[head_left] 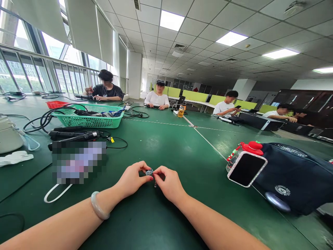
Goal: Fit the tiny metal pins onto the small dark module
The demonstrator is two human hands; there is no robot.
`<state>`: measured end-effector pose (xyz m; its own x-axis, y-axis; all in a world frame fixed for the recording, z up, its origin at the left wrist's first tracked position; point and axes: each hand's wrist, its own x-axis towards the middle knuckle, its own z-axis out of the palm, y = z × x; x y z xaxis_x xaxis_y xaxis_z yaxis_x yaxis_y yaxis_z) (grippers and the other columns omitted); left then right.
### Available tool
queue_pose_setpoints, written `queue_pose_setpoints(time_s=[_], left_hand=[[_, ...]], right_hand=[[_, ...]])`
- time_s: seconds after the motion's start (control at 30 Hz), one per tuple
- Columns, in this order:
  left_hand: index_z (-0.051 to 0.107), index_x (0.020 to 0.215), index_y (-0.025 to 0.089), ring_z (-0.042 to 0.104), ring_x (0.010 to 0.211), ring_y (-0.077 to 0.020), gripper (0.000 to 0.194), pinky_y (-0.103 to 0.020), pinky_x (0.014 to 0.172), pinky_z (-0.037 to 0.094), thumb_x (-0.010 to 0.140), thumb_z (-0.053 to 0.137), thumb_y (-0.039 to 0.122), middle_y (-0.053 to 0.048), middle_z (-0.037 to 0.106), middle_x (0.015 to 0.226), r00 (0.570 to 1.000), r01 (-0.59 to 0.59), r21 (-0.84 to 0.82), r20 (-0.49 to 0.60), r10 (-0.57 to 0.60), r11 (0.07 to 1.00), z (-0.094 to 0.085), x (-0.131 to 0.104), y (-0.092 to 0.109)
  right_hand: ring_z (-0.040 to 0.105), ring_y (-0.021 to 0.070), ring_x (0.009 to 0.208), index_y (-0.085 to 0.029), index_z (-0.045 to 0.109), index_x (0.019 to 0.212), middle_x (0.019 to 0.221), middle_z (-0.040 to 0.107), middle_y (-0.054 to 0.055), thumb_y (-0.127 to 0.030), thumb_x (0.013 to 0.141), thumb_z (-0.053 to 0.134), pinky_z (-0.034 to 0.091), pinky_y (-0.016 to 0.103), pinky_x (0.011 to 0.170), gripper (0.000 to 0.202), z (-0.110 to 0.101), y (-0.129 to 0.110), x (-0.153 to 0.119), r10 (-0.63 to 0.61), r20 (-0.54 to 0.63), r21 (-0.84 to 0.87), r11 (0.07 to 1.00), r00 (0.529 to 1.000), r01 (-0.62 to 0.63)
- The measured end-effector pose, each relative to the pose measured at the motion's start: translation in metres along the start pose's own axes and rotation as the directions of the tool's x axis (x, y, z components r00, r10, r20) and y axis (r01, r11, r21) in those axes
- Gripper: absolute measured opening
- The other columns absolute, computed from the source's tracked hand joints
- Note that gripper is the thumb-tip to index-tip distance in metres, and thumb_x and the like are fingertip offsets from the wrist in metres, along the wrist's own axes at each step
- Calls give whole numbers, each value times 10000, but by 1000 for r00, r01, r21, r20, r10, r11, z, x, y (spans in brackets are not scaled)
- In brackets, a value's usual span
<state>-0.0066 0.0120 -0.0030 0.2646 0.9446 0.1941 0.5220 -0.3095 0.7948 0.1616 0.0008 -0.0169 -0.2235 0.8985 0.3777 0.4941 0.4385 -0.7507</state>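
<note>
Close together above the green table (166,149), my two hands meet in the middle of the view. Between thumb and fingers, my left hand (134,177) pinches a small blue-grey and silver piece (149,172), which looks like a tiny circuit board. My right hand (168,182) is closed in a pinch at the right edge of that piece, its fingertips touching or nearly touching it. A small dark and shiny bit (155,184) shows just below the right fingertips; whether it is held or joined to the piece, I cannot tell. A pale bangle (99,206) circles my left wrist.
Left stand a green basket (90,121) of cables, a red tray (57,104), black tools (75,139) and a blurred pouch (80,165). A phone (247,169) leans by a red-lidded bottle (253,147) and dark bag (291,177) at right. Several people sit farther back.
</note>
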Motion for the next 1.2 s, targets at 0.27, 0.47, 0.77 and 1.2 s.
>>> queue_pose_setpoints(time_s=[0.27,0.47,0.77,1.2], left_hand=[[586,758,214,582,792,-178,186,-290,727,434,635,645,341,10,643,792,1000,-26,12,9,26,1000,-1,-1,1],[582,774,202,574,795,-169,186,-296,742,438,650,641,327,0,635,795,999,-25,-29,31,26,999,-1,0,2],[553,801,171,575,772,-148,197,-299,748,455,677,627,305,-12,625,794,998,-2,-228,67,18,974,3,5,-7],[558,812,144,526,649,-102,268,-235,643,400,663,674,333,18,576,686,984,71,-444,178,11,893,3,7,-12]], right_hand=[[587,119,657,-193,586,846,771,649,-1,-201,791,491,457,233,629,110,2,2,0,-22,14,149,989,1000,20],[572,115,635,-197,612,821,736,646,-9,-217,799,501,444,222,602,115,0,0,-1,-13,9,104,995,1000,12],[571,130,675,-206,614,836,784,641,4,-271,812,508,456,238,630,127,0,0,-1,-52,-21,115,992,998,54],[523,115,615,-197,605,800,723,604,3,-250,821,514,427,227,584,107,-3,-2,-3,-177,-94,-25,984,980,175]])
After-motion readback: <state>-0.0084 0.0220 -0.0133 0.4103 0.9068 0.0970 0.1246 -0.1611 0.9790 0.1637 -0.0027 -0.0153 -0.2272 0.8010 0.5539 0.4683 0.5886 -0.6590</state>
